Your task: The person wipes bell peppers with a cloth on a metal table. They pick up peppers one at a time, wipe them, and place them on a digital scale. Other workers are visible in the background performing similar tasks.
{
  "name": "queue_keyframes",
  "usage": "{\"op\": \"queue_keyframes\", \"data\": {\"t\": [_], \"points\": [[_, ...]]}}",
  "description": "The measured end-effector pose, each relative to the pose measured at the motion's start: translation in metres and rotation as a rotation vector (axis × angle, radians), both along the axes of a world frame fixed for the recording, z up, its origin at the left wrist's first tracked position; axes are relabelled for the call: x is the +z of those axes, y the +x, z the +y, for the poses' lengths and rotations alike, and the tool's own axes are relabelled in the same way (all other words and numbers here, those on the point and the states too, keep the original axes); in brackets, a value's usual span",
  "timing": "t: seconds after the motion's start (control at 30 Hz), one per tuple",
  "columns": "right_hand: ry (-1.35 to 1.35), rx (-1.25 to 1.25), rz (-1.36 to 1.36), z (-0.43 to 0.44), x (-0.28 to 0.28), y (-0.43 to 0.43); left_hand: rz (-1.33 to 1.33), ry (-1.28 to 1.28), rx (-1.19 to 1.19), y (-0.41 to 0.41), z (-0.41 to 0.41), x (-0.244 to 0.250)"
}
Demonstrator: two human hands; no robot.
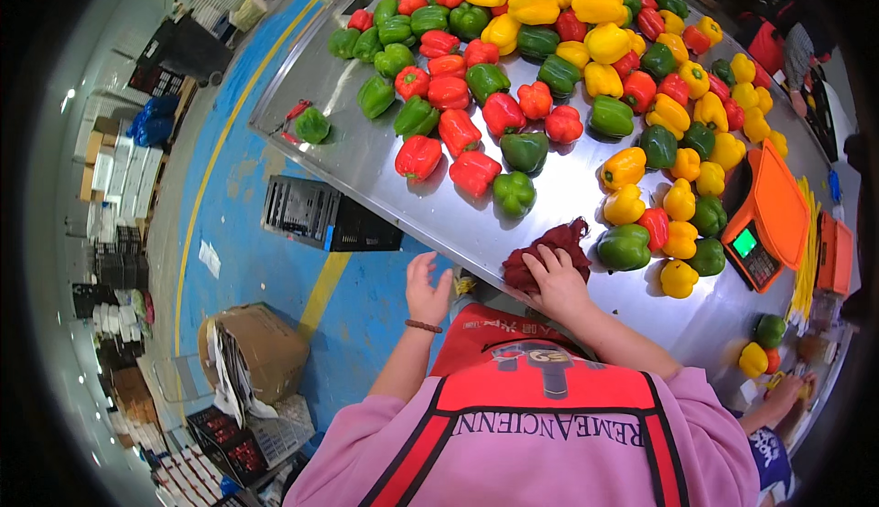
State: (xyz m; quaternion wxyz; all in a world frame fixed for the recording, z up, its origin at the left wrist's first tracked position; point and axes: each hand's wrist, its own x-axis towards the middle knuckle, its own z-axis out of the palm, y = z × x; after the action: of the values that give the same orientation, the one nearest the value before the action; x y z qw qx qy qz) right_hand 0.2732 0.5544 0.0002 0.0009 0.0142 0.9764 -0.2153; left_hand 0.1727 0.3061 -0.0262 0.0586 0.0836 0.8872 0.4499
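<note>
My right hand (557,282) presses on a dark red cloth (547,258) at the near edge of the metal table (371,181). Bent and raised, my left hand (427,291) is just off the table's edge with nothing in it; a brown bead bracelet circles the wrist. Beyond the cloth lie many red, green and yellow bell peppers. The nearest are a green bell pepper (514,195), a red bell pepper (474,173) and, right of the cloth, a larger green bell pepper (623,247).
An orange scale (769,212) with a lit display stands at right. A co-worker's hands (790,394) are at the lower right. Left, on the blue floor, are a black plastic crate (329,215) and a cardboard box (264,352). Red-handled snips (294,114) lie at the table's left corner.
</note>
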Motion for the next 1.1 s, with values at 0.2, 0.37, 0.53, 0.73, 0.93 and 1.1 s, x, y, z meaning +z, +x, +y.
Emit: {"op": "queue_keyframes", "data": {"t": [0.2,0.37,0.53,0.73,0.93,1.1], "points": [[-0.070,0.074,0.057,-0.047,-0.017,-0.055,-0.020,0.199,0.132,-0.078,-0.031,-0.010],[-0.001,0.057,0.030,-0.112,-0.013,-0.142,-0.034,0.240,0.193,-0.131,-0.095,0.000],[-0.160,0.096,0.104,-0.172,-0.009,-0.244,-0.045,0.194,0.314,-0.162,-0.197,-0.017],[-0.584,0.231,0.252,-0.220,0.020,-0.343,0.140,0.186,0.426,-0.239,-0.250,0.018],[-0.192,0.174,0.229,-0.226,-0.033,-0.353,0.353,-0.043,0.115,-0.363,-0.199,0.049],[-0.238,0.077,0.194,-0.194,-0.023,-0.279,0.496,-0.378,-0.038,-0.448,-0.144,0.022]]}}
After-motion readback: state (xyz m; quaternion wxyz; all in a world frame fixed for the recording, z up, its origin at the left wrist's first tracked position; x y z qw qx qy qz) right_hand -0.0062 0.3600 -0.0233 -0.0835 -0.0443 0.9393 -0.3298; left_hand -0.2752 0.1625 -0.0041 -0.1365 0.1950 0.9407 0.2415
